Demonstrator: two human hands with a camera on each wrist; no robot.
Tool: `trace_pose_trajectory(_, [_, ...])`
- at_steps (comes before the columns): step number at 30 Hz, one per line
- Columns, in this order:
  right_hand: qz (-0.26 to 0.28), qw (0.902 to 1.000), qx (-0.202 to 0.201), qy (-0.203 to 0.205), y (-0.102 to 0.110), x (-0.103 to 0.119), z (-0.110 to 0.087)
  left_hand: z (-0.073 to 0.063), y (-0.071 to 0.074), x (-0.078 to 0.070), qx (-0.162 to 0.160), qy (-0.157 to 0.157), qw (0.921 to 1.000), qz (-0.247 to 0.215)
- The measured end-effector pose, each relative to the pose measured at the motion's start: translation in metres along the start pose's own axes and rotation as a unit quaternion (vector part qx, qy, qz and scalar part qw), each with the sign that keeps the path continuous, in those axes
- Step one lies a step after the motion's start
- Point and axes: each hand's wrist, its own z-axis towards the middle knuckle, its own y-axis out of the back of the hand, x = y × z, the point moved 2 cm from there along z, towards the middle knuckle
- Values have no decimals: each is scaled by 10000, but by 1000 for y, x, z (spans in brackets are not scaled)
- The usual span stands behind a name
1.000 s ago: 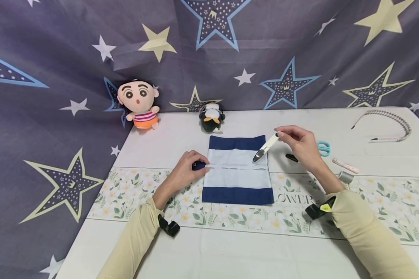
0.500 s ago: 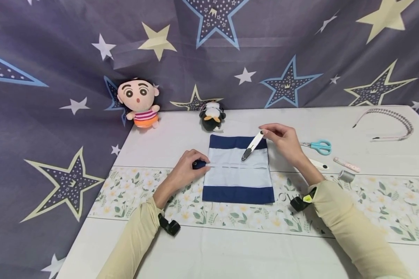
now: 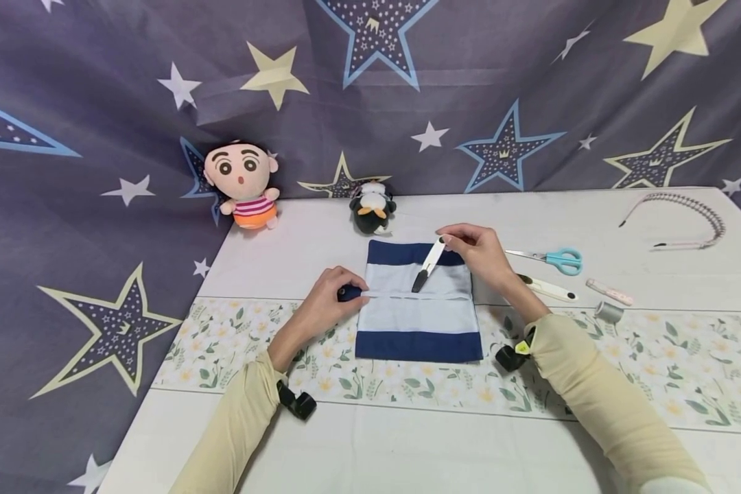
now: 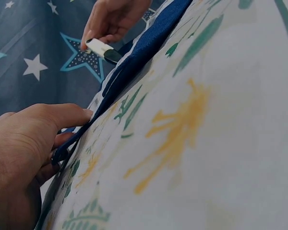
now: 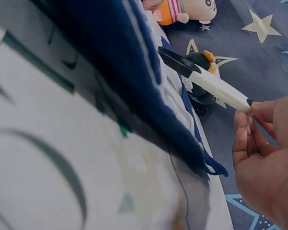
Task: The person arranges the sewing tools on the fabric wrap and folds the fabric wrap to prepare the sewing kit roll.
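Observation:
A square cloth, pale in the middle with navy bands at far and near sides, lies flat with a seam line across its middle. My left hand pinches its left edge at that line, and navy fabric shows between thumb and fingers. My right hand holds a slim white tool with a dark tip by its rear end, between thumb and fingertips. The tool slants down toward the left, its tip overlapping the cloth just above the seam line. In the right wrist view the tool's dark end points at the cloth.
Turquoise-handled scissors, a similar white tool, a small pink patterned item and a grey spool lie to the right. A headband rests farther back. A plush doll and penguin toy stand at the back.
My right hand has moved left with the white tool, bringing its tip inward over the cloth near the seam line. The left hand stays on the cloth's edge.

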Motion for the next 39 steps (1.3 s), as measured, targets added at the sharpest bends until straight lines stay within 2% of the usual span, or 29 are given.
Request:
trace_pose_trajectory(19, [-311, 9981, 534, -31, -17, -2, 11, -1, -1, 2, -6, -11, 10000, 24])
trace_pose_trajectory(32, [-395, 9957, 792, -259, -24, -1, 13, -2, 0, -1, 4, 22, 10000, 0])
trace_pose_trajectory(39, [-529, 9927, 1080, -117, -25, -1, 14, -1, 0, -1, 3, 46, 10000, -31])
